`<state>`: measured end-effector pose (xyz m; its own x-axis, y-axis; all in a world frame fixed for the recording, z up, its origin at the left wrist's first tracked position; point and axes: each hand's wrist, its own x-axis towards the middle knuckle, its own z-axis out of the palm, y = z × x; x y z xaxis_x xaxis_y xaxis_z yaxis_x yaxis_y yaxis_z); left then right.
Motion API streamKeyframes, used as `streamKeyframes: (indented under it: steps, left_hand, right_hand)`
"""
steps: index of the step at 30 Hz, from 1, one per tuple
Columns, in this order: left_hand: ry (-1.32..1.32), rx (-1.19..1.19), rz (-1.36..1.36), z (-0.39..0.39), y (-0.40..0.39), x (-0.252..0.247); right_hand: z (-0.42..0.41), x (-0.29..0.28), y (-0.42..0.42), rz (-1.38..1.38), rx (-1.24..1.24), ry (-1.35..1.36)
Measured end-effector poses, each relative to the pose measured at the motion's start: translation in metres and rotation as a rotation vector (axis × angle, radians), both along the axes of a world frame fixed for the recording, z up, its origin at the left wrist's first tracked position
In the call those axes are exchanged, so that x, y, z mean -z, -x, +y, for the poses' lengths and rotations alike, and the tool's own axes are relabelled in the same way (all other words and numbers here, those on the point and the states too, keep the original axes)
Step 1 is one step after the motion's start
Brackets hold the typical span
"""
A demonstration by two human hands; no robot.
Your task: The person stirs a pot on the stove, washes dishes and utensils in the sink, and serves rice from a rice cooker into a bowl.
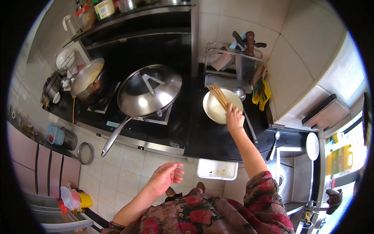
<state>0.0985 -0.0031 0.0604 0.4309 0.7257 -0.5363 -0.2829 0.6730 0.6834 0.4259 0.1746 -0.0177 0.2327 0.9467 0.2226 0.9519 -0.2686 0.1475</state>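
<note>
A bundle of wooden chopsticks (218, 95) is in my right hand (234, 117), held over a cream-coloured bowl (211, 109) on the black counter. A metal ladle (250, 125) lies along the bowl's right side. My left hand (166, 177) hangs in front of the counter with its fingers apart, holding nothing. Left of the bowl, a frying pan or wok with a long handle (114, 137) stands on the stove under a domed steel and glass lid (137, 99).
Behind the bowl stands a knife rack (244, 65) with knives. A second pot (93, 84) sits at the stove's left. To the right are a spoon (274, 146), a white plate (312, 146) and the sink (285, 178). A white tray (217, 169) juts out below the counter edge.
</note>
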Motion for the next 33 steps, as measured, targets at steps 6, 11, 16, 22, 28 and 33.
streamKeyframes:
  steps: [6,11,16,22,28,33]
  left_hand:
    - [0.025,-0.017,-0.035,0.001,0.011,0.006]
    - [0.026,-0.013,-0.033,0.002,0.008,0.004]
    - [0.044,-0.014,-0.015,0.003,0.008,0.004]
    - [0.051,0.028,-0.032,0.004,0.000,0.005]
    - [0.038,0.064,-0.036,0.010,-0.012,0.007]
    - [0.028,0.112,-0.098,0.011,-0.021,0.017]
  right_hand:
    - [-0.002,-0.004,-0.003,-0.003,0.019,0.062]
    - [-0.003,-0.007,-0.002,-0.014,0.027,0.041]
    - [0.006,0.007,-0.008,-0.066,0.036,0.033]
    - [0.002,0.008,-0.020,0.002,0.005,-0.024]
    - [-0.043,-0.059,0.000,0.162,-0.065,-0.219]
    - [-0.108,-0.082,0.028,0.430,-0.216,-0.280]
